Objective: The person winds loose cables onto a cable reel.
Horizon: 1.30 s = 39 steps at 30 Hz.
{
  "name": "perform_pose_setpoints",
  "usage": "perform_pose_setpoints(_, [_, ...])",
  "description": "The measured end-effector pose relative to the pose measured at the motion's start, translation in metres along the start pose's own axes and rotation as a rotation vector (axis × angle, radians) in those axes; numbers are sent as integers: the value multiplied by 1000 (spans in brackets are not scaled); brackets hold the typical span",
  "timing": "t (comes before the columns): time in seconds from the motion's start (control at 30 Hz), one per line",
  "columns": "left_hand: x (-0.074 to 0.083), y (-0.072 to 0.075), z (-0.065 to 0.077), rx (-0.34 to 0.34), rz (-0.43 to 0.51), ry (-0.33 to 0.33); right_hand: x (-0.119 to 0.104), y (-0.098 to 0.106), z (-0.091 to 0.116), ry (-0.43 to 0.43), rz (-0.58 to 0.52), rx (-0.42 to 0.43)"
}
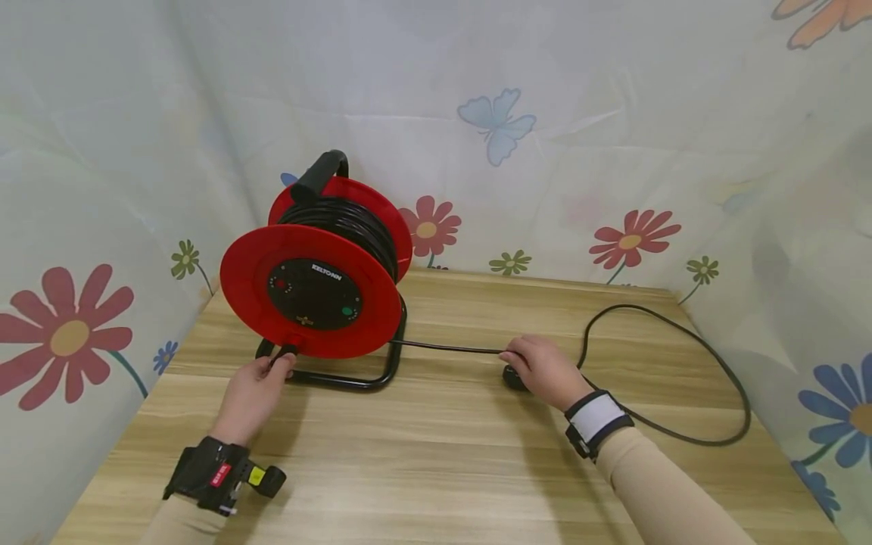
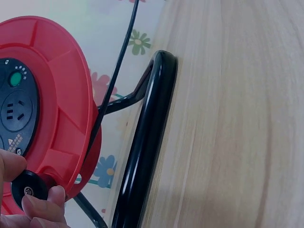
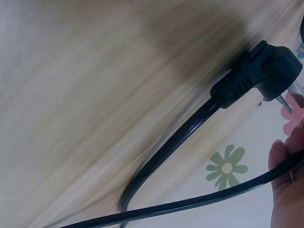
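A red cable reel (image 1: 238, 280) with black cable wound between its discs stands at the left on a black tubular frame (image 1: 354, 383). My left hand (image 1: 248, 397) is at the reel's lower front edge, where thumb and fingers pinch the black crank knob (image 2: 29, 187). From the reel a black cable (image 1: 446, 347) runs out to the right. My right hand (image 1: 548, 372) holds that cable, which passes across its fingers in the right wrist view. Beside this hand the black plug (image 3: 280, 71) lies on the table, its pins pointing away from the surface.
Right of my right hand, a loop of cable (image 1: 736, 378) lies on the wooden table (image 1: 422, 454). A carrying handle (image 1: 316, 178) tops the reel. Sockets (image 2: 16, 111) are set in its dark centre panel. A flower-printed sheet (image 1: 579, 151) hangs behind and at both sides.
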<state>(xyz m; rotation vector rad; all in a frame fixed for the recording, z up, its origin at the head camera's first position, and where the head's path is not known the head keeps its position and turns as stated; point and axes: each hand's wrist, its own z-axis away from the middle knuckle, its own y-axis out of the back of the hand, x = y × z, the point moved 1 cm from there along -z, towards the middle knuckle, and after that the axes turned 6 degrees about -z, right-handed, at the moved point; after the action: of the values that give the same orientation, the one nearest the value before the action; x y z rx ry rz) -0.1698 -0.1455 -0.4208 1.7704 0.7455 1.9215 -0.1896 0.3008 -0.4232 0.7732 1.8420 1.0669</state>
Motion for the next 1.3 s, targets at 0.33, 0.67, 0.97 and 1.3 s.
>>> perform_pose_setpoints(0.33, [3,6,5,40,46,18,-2,0,-1,-30,-26,-22])
perform_pose_setpoints(0.67, [3,12,4,155,147,117,-5,-1,-2,-20,-32,-2])
perform_pose_setpoints(0.97, [1,14,0,248,195,133,-13,-4,-7,-21,-46,-21])
perform_pose_setpoints(1.3, [3,21,0,289,219,142,1,6,3,-87,-75,-32])
